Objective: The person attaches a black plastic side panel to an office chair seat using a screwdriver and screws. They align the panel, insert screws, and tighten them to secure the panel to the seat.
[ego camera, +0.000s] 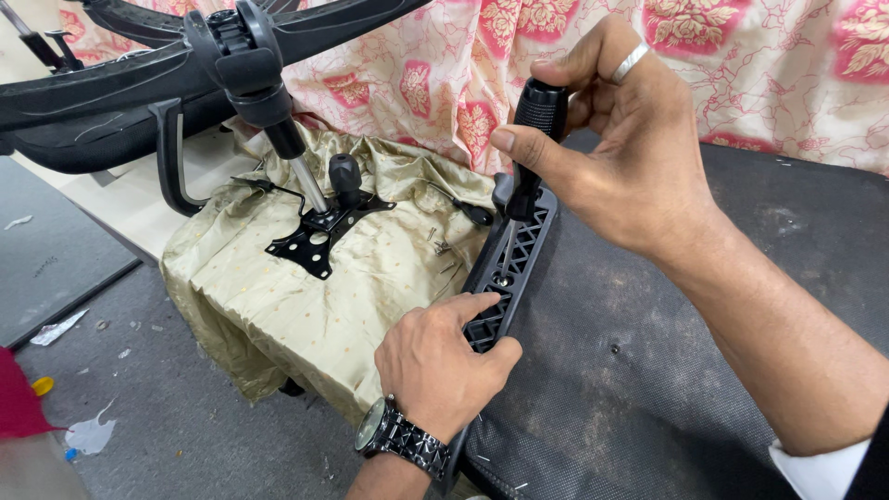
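I am looking down at my own two hands at work over a dark grey fabric seat pad [648,370] that fills the right and lower part of the view. Behind it hangs a cream cloth with pink flower patches [741,56]. To the left, a crumpled pale gold cloth [306,296] is draped over something low, and under that lies a grey floor [139,389] with a few scraps of paper on it.

Across the top left stretches a black chair base [139,74] with its spokes spread out, and a shiny metal post [306,181] runs down from its hub to a black metal plate [315,236] lying on the gold cloth. A black knob [344,174] stands on that plate. A few small screws [440,245] lie loose on the cloth just beside the seat pad.

Along the left edge of the seat pad lies a long black plastic bracket [514,255] with a lattice of openings. My left hand [440,366], with a wristwatch [398,435] on the wrist, presses down on the near end of this bracket, fingers curled over its top.

My right hand [620,148], a ring on one finger, is wrapped around the black ribbed handle of a screwdriver [532,139]. The tool stands nearly upright, its shaft pointing down into the far part of the bracket. I cannot tell where the tip meets it.
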